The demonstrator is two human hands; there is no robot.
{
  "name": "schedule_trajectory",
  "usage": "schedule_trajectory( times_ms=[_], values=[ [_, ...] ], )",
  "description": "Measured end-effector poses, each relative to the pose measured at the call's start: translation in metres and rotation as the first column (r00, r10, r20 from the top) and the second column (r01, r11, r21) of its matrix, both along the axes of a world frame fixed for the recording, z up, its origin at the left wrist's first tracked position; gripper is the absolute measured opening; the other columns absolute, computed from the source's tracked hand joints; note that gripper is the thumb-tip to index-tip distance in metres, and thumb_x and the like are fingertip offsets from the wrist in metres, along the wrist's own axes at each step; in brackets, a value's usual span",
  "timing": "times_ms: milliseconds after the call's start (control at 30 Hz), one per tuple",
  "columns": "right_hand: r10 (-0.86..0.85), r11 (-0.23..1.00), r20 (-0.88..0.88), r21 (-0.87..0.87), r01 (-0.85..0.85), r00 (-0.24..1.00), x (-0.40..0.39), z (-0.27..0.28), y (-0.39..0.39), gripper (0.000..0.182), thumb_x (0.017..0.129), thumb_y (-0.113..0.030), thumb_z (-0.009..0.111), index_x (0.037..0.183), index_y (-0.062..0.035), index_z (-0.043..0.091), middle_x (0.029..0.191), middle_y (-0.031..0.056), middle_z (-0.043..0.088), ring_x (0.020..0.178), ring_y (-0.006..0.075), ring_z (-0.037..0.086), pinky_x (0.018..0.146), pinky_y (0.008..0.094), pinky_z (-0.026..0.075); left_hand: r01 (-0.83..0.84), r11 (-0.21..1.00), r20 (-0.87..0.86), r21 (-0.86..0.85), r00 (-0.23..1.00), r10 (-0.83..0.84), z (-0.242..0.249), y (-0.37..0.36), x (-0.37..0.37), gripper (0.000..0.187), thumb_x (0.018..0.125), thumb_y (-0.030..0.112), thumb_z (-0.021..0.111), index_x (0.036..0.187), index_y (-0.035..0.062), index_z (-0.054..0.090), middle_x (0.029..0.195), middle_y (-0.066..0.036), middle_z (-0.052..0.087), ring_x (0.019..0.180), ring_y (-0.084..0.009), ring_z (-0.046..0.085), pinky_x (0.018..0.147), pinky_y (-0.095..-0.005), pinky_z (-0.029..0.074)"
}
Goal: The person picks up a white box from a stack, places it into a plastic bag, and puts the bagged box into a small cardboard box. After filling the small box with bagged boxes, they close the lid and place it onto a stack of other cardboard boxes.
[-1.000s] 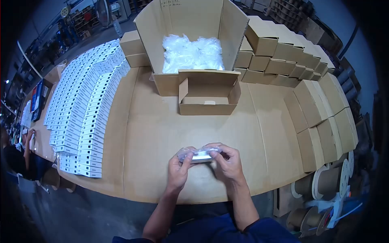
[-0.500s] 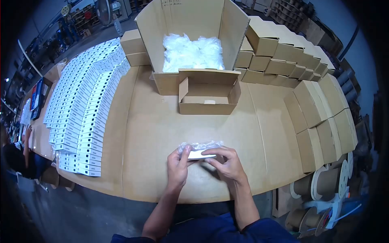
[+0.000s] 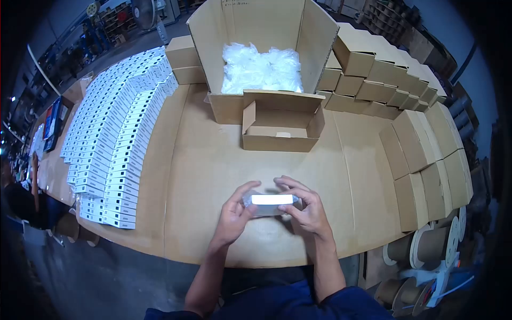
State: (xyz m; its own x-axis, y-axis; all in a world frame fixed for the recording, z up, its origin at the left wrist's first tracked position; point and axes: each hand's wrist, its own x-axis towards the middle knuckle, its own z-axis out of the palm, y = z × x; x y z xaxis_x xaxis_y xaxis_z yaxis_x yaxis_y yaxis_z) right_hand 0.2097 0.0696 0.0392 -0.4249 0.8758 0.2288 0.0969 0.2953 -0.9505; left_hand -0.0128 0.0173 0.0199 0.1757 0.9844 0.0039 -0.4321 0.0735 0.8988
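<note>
Premises: an industrial workshop set up for packing. Evidence: cardboard-covered counter, rows of matching white boxes, stacked brown cartons, large reels below, standing fan behind, person working at left.

Dim workshop, bluish light, dark frame edges.
Grey floor lower left; bluish wall upper right; large fan upper left; brown-topped table mid-frame, side table far left; background clutter too dark to read.
</note>
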Motion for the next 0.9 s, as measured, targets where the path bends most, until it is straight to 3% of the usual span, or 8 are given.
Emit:
schedule_trajectory(
  times_ms=[100,233,400,533,600,700,733,900],
  values=[
    [0.005,0.995,0.121,0.094,-0.016,0.993,0.003,0.003,0.004,0.04,0.079,-0.011,0.085,0.117,-0.0026,0.072,0.146,0.0133,0.06,0.143,0.036,0.048,0.116,0.0472,0.041,-0.028,0.985,-0.258,0.168,0.964,0.071,-0.003,0.004,-0.003,0.035,0.099,0.002,0.065,0.133,-0.0042,0.06,0.143,-0.014,0.052,0.125,-0.0197,0.058,0.104,-0.0344,0.053],
    [-0.216,0.928,0.356,0.365,0.077,0.909,-0.005,0.029,0.003,0.046,0.078,-0.012,0.085,0.121,-0.0072,0.069,0.146,0.012,0.058,0.141,0.0368,0.048,0.111,0.0476,0.045,-0.085,0.996,-0.186,0.036,0.978,0.09,0.0,0.007,-0.005,0.029,0.094,-0.003,0.069,0.123,-0.0063,0.066,0.142,-0.014,0.052,0.126,-0.0195,0.057,0.105,-0.0327,0.05],
    [-0.032,0.856,0.545,0.448,-0.258,0.838,-0.002,0.049,0.014,0.035,0.075,-0.007,0.084,0.105,-0.0065,0.066,0.115,0.0089,0.068,0.108,0.0317,0.063,0.093,0.0435,0.052,0.04,0.977,-0.458,0.211,0.887,0.062,0.004,0.02,-0.018,0.03,0.094,-0.002,0.07,0.123,-0.0049,0.066,0.142,-0.013,0.052,0.125,-0.019,0.057,0.102,-0.0324,0.051],
    [-0.027,0.792,0.504,0.538,-0.289,0.864,-0.005,0.065,0.03,0.029,0.074,-0.001,0.083,0.097,-0.005,0.066,0.096,0.0075,0.068,0.086,0.028,0.065,0.078,0.0403,0.053,-0.033,0.974,-0.345,0.224,0.932,0.111,0.006,0.037,-0.019,0.045,0.093,0.0,0.072,0.135,0.0009,0.059,0.141,-0.013,0.051,0.122,-0.0207,0.058,0.099,-0.0345,0.052],
    [-0.198,0.766,0.412,0.631,-0.122,0.889,-0.003,0.071,0.043,0.026,0.077,0.001,0.08,0.097,-0.0046,0.065,0.094,0.0097,0.066,0.085,0.0301,0.063,0.075,0.0414,0.052,-0.149,0.962,-0.275,0.228,0.938,0.21,0.007,0.047,-0.018,0.055,0.092,0.002,0.073,0.143,0.0052,0.054,0.141,-0.014,0.05,0.121,-0.0237,0.06,0.098,-0.0367,0.052],
    [-0.439,0.681,0.279,0.723,0.114,0.854,-0.004,0.079,0.066,0.025,0.078,0.006,0.077,0.096,-0.0027,0.063,0.091,0.0126,0.064,0.083,0.0327,0.061,0.073,0.0439,0.051,-0.049,0.891,-0.761,0.452,0.5,0.414,0.021,0.071,-0.034,0.069,0.091,0.006,0.074,0.152,0.0113,0.044,0.14,-0.016,0.05,0.12,-0.0294,0.061,0.099,-0.0402,0.052],
    [-0.513,0.639,0.245,0.748,0.176,0.823,-0.005,0.076,0.076,0.024,0.078,0.007,0.077,0.096,-0.0023,0.063,0.092,0.0128,0.064,0.083,0.0331,0.061,0.073,0.044,0.051,-0.025,0.902,-0.817,0.432,0.412,0.403,0.015,0.077,-0.037,0.074,0.09,0.01,0.074,0.157,0.0162,0.041,0.135,-0.018,0.053,0.116,-0.0356,0.061,0.099,-0.0439,0.052],
    [-0.702,0.509,0.206,0.815,0.278,0.682,-0.008,0.054,0.112,0.023,0.08,0.008,0.074,0.098,-0.0021,0.064,0.094,0.0136,0.064,0.087,0.0345,0.062,0.075,0.0468,0.051,0.138,0.869,-0.876,0.476,0.16,0.455,0.008,0.106,-0.042,0.081,0.09,0.014,0.074,0.161,0.0199,0.036,0.125,-0.016,0.058,0.106,-0.035,0.063,0.093,-0.0462,0.053]
  ],
)
